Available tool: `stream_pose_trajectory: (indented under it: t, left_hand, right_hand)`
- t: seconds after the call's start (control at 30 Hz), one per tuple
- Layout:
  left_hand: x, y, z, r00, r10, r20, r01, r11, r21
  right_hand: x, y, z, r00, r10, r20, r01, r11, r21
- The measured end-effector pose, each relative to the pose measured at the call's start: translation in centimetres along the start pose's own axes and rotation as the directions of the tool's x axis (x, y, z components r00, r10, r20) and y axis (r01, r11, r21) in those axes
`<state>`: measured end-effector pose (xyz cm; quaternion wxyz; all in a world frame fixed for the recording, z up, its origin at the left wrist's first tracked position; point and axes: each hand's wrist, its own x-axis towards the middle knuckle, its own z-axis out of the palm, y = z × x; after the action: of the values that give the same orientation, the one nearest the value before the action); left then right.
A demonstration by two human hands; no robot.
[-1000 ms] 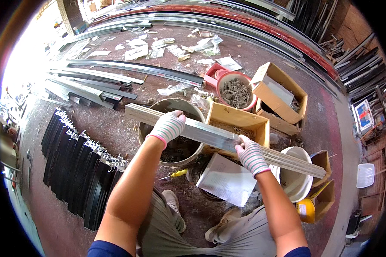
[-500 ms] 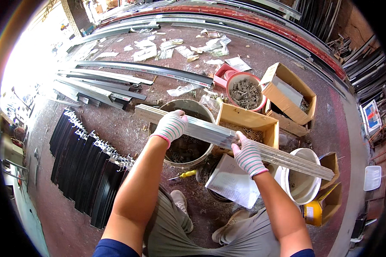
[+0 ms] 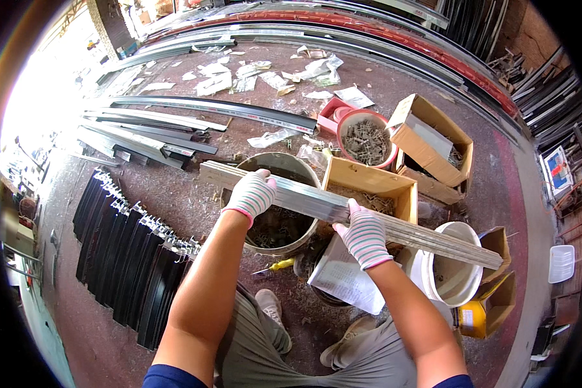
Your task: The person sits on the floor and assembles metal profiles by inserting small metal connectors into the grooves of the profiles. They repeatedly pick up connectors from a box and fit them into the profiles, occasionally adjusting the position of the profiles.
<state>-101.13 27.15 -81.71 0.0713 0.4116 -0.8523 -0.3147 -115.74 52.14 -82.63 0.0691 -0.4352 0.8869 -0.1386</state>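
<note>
A bundle of long silver metal strips (image 3: pixel 307 199) slants across in front of me, its left end higher and farther away than its right. Near the left end, my left hand (image 3: pixel 251 194), in a striped knit glove, is closed over it. My right hand (image 3: pixel 363 238), gloved alike, grips the bundle's near edge right of the middle, thumb toward the top. Beneath the left part stands a large round bucket (image 3: pixel 291 247) with dark small parts inside. A wooden box (image 3: pixel 368 173) of small metal pieces sits just beyond the middle, and the right end passes over a white bucket (image 3: pixel 427 275).
Black profiles (image 3: pixel 119 258) lie in a row at the left. A yellow-handled screwdriver (image 3: pixel 282 264) and a paper sheet (image 3: pixel 349 275) lie near my feet. Farther off are a red-rimmed tub (image 3: pixel 394 145) of metal clips, a cardboard box (image 3: pixel 427 152) and long profiles (image 3: pixel 207 107).
My right hand has shifted slightly left along the strips. The bundle and my left hand stay in nearly the same place, with the whole view sliding a little.
</note>
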Motion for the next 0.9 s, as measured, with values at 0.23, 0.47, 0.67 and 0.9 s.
stream_pose_trajectory:
  t: [0.23, 0.47, 0.67, 0.9]
  left_hand:
    - [-0.1, 0.1, -0.1, 1.000, -0.002, 0.001, 0.002, 0.999, 0.046]
    - [0.3, -1.2, -0.2, 0.999, 0.017, 0.037, -0.014, 0.997, -0.072]
    - [2.1, -3.5, -0.1, 0.994, 0.014, 0.107, 0.001, 0.990, -0.142]
    - [3.8, -6.1, 0.0, 0.990, 0.025, 0.136, 0.019, 0.948, -0.318]
  right_hand:
    - [-0.2, -0.4, 1.1, 0.996, -0.015, -0.092, 0.002, 0.989, -0.147]
    - [0.3, -0.3, 1.2, 0.998, -0.020, -0.059, 0.015, 0.997, -0.080]
    - [0.6, -0.6, 1.6, 0.996, -0.050, -0.075, 0.050, 0.999, -0.009]
    - [1.3, -1.3, 2.6, 0.990, -0.098, -0.102, 0.100, 0.995, 0.015]
